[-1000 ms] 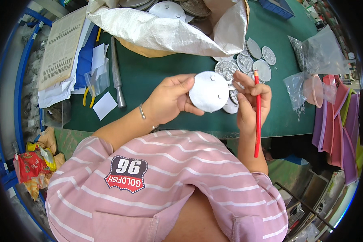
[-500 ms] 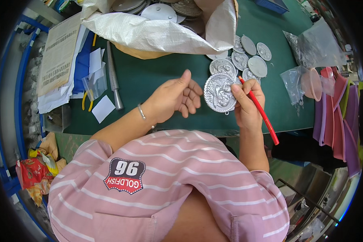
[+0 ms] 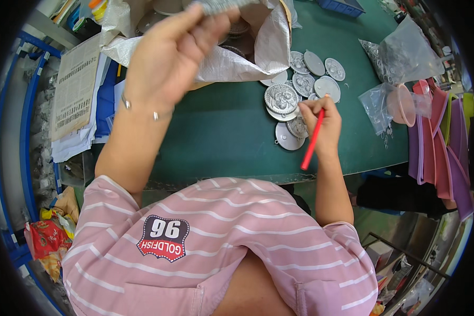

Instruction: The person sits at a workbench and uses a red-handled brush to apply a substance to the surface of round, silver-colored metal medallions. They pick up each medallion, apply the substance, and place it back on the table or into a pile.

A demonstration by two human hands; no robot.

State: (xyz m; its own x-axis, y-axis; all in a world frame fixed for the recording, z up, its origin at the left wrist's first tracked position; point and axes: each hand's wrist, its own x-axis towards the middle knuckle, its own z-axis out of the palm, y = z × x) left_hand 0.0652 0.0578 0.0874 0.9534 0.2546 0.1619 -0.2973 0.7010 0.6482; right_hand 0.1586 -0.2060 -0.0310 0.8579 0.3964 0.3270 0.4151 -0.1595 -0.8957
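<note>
Left hand up with a disc at the sack, right hand parked on the pile with the red tool.

I am seeing the left hand [image 3: 168, 58] raised high, fingers pinching a grey metal disc [image 3: 221, 5] by its edge over the white woven sack [image 3: 258, 47]; only the disc's rim is showing. The right hand [image 3: 321, 118] is gripping a red pencil-like tool [image 3: 312, 139] while resting beside the embossed round medallions [image 3: 295, 100] lying on the green table [image 3: 221, 142]. My worry: the edge pinch is looking thin, so the disc could be slipping and dropping onto the pile, scattering pieces.
</note>
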